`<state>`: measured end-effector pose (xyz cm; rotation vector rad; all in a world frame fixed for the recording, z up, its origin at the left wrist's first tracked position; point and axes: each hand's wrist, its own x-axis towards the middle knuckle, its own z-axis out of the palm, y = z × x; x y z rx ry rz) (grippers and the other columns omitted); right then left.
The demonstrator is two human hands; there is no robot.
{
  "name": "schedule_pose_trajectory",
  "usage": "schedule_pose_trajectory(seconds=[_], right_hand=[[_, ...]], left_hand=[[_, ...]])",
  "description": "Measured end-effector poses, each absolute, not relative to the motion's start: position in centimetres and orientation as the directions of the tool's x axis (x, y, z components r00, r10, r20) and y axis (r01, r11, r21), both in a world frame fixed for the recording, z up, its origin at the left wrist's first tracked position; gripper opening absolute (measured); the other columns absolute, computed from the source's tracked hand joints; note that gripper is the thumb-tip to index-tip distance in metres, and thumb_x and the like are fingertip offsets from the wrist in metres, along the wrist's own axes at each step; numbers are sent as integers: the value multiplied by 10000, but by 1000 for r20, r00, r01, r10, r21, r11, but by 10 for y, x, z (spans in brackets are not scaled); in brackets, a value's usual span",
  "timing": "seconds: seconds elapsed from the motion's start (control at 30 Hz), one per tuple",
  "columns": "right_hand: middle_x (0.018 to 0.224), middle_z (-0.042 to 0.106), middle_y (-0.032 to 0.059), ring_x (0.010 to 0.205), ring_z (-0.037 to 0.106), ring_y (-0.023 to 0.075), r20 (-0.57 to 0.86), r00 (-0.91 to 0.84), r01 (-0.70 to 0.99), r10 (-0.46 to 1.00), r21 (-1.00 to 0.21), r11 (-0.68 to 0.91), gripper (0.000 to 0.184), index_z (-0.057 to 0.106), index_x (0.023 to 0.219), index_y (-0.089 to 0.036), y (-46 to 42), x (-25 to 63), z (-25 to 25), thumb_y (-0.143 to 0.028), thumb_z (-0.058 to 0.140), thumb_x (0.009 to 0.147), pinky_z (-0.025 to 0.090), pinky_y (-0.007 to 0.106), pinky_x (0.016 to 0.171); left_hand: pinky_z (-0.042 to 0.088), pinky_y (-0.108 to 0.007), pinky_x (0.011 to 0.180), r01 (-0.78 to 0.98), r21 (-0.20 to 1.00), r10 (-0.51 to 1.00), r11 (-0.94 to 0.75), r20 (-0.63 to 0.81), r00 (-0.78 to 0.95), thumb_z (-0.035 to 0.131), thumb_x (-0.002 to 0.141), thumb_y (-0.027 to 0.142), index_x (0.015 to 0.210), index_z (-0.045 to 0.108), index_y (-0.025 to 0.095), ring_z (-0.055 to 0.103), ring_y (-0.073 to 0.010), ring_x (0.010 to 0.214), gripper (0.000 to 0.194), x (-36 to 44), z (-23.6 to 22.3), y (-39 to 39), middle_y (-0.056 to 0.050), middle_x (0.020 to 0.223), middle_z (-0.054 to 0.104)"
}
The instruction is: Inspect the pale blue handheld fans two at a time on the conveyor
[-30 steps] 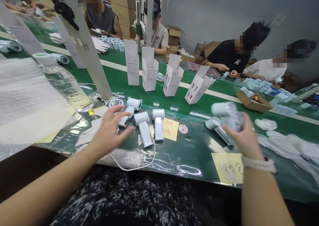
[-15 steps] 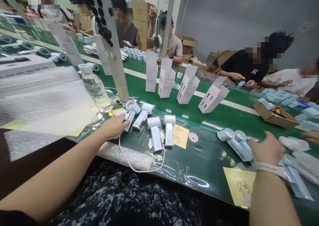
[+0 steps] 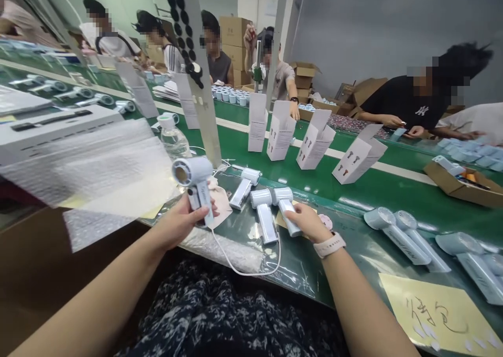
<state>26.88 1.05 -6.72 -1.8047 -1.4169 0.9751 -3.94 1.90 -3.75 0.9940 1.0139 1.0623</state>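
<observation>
Left hand (image 3: 178,223) closed around a white handheld fan (image 3: 194,186) at 11 o'clock; right hand (image 3: 308,223) gripping a second fan (image 3: 285,210) at 12 o'clock. Two more fans (image 3: 264,218) lying unboxed between the hands, further fans (image 3: 404,236) at 2 o'clock; four open cartons (image 3: 281,129) beyond at 12 o'clock, insides hidden.

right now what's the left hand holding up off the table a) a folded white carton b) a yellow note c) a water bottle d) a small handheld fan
d, the left hand holds the small handheld fan by its handle, raised above the green workbench.
</observation>
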Motion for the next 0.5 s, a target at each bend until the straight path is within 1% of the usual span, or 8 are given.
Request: schedule_pose_trajectory(seconds=[0.1,0.17,0.23,0.3,0.37,0.4,0.43,0.5], right_hand=[[875,684,73,797,665,237,-115,127,329,985,-932,-151,273,543,949,-188,-3,248,-64,-434,540,833,517,345,688],[989,683,91,881,672,245,-71,127,241,989,-965,-100,374,478,1054,-205,-17,224,-63,-483,559,817,536,359,743],[1022,681,97,894,676,250,-48,110,185,993,-980,-68,433,447,1089,-217,-32,199,-61,-480,615,789,546,375,767],[1049,679,109,911,676,263,-44,106,158,993,-986,-61,449,446,1101,-217,-45,182,-59,-442,657,775,545,403,802],[1065,678,122,935,669,282,-41,135,197,990,-978,-67,441,457,1107,-211,-57,177,-57,-418,674,784,531,429,830],[1061,681,123,938,666,286,-29,133,237,991,-970,-61,424,469,1115,-207,-62,179,-56,-420,665,805,525,431,833],[1045,687,115,928,666,282,-10,109,285,994,-957,-41,394,488,1125,-203,-65,183,-56,-431,636,840,523,419,823],[945,700,73,847,672,247,23,37,425,999,-905,5,302,540,1111,-210,-69,198,-55,-455,496,942,525,365,762]], left_hand=[[585,-402,852,-371,888,908,271,-109,404,783,796,355,1119,633,188,708,-236,874,393,-25,-39,3,-77,933,716],[583,-348,837,-435,844,863,314,-62,502,841,746,317,1053,666,175,700,-207,856,381,-8,-42,-6,-67,924,716],[562,-260,737,-483,805,840,345,-34,542,891,679,340,978,685,170,675,-159,762,400,9,-46,-12,-31,841,699],[532,-230,672,-521,780,853,346,-31,521,840,695,496,910,702,163,654,-143,708,420,23,-51,-16,-24,784,690],[534,-252,698,-525,777,869,348,-58,491,706,747,638,867,717,164,666,-161,723,490,31,-55,-19,-43,778,710],[540,-273,738,-513,779,864,362,-74,497,658,762,672,853,721,166,678,-177,748,517,34,-57,-20,-53,782,721],[544,-297,786,-496,779,850,383,-87,519,637,768,686,848,725,169,690,-194,781,530,35,-59,-21,-60,785,730],[539,-354,886,-471,777,814,418,-92,573,648,757,693,842,728,174,710,-239,871,532,36,-62,-24,-74,803,747]])
